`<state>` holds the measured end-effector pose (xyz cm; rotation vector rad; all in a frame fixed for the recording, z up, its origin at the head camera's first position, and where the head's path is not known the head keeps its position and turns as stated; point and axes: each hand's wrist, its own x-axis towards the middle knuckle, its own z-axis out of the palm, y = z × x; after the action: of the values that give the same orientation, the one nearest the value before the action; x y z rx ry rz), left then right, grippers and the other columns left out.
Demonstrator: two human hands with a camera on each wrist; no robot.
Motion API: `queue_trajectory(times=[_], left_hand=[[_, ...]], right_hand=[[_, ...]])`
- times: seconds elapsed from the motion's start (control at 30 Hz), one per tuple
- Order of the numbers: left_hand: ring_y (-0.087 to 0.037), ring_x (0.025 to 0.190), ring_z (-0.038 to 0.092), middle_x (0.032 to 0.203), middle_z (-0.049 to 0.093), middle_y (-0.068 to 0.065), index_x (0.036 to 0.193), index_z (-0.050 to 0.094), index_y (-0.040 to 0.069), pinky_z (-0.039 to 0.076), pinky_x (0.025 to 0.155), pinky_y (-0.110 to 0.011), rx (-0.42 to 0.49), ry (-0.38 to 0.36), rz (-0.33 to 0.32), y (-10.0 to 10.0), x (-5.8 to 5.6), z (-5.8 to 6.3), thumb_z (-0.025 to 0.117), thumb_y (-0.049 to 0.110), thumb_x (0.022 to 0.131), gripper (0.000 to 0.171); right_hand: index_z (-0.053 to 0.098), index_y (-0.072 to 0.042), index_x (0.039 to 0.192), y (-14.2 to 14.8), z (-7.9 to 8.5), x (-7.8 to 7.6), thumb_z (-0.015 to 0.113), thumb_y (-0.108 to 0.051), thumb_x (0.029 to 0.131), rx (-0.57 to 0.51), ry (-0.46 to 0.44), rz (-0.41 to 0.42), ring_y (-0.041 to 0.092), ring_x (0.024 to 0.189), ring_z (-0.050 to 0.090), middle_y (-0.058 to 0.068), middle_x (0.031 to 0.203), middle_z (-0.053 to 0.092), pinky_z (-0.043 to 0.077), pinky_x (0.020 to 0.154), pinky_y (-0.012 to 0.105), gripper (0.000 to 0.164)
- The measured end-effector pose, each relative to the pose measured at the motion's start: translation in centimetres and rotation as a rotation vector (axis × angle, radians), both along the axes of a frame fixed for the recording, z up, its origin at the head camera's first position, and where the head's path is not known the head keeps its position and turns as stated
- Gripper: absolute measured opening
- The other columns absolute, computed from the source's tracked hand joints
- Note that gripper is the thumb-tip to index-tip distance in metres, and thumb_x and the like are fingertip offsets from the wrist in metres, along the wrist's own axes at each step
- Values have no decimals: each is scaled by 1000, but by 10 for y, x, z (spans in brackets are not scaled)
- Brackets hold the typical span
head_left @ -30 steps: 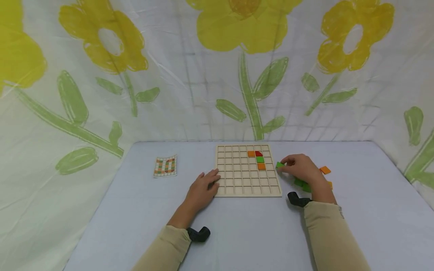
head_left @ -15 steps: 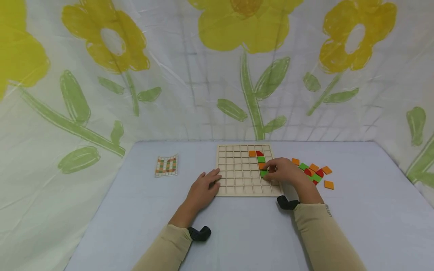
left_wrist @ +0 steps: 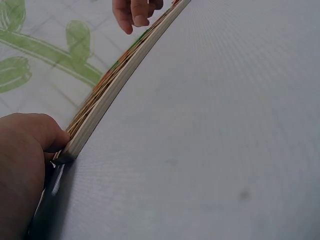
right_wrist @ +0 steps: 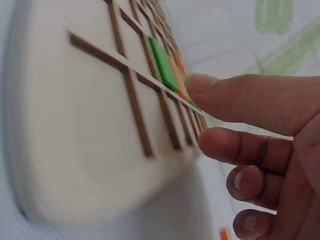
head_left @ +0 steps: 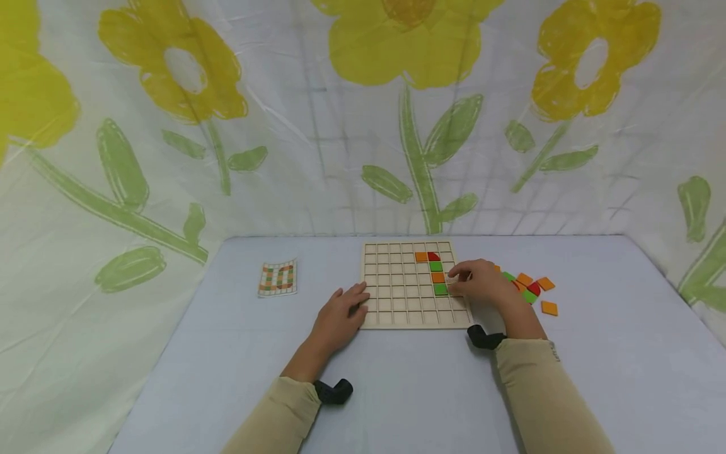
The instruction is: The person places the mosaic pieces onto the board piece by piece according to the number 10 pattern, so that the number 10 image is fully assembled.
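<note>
A pale wooden grid board [head_left: 397,309] lies on the table. In its right part sit an orange tile [head_left: 421,256], a red quarter-round tile [head_left: 433,256], a green tile [head_left: 435,267], another orange tile [head_left: 438,277] and a lower green tile [head_left: 440,289]. My left hand [head_left: 339,316] rests at the board's left edge; in the left wrist view its thumb [left_wrist: 52,132] touches the board's corner. My right hand [head_left: 484,284] hovers over the board's right edge, just beside the lower green tile. Nothing shows between its parted thumb and fingers in the right wrist view.
Loose orange, green and red tiles [head_left: 530,296] lie right of the board, partly hidden behind my right hand. A small pattern card [head_left: 277,278] with a coloured grid lies on the left. A flower-painted cloth [head_left: 272,183] hangs behind the table.
My right hand brought a green tile from the right onto the board, let it go below the lower orange tile, and drew back slightly to the right. My left hand stayed put.
</note>
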<state>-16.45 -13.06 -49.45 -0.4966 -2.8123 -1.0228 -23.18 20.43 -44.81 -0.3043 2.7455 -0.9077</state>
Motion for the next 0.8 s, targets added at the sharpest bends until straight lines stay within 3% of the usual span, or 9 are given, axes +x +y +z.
queue_trajectory(times=[0.2, 0.43, 0.57, 0.8], left_hand=[[-18, 138, 47, 148, 50, 0, 132, 63, 9, 26, 123, -39, 3, 1, 5, 0, 0, 0, 59, 21, 99, 36], [-18, 138, 47, 149, 50, 0, 132, 63, 10, 26, 123, -40, -6, -7, 3, 0, 0, 0, 58, 21, 99, 36], [-20, 137, 47, 149, 50, -1, 132, 63, 9, 27, 122, -42, -6, -2, 0, 0, 0, 1, 58, 21, 99, 36], [-21, 137, 47, 149, 50, -2, 133, 63, 9, 27, 122, -42, -10, -8, -3, 0, 0, 1, 58, 21, 99, 36]], right_hand=[[65, -10, 125, 39, 9, 3, 67, -34, 92, 29, 27, -104, 25, 88, 57, 12, 107, 64, 49, 68, 31, 41], [55, -6, 136, 76, 13, 11, 62, -35, 94, 11, -59, -241, 40, 113, 51, 24, 133, 51, 52, 84, 49, 52], [55, -4, 135, 87, 15, 14, 59, -30, 95, 16, -109, -298, 42, 115, 48, 27, 134, 49, 51, 87, 52, 48], [58, -1, 130, 96, 12, 15, 64, -29, 93, 6, -173, -334, 39, 107, 51, 28, 124, 56, 50, 81, 44, 47]])
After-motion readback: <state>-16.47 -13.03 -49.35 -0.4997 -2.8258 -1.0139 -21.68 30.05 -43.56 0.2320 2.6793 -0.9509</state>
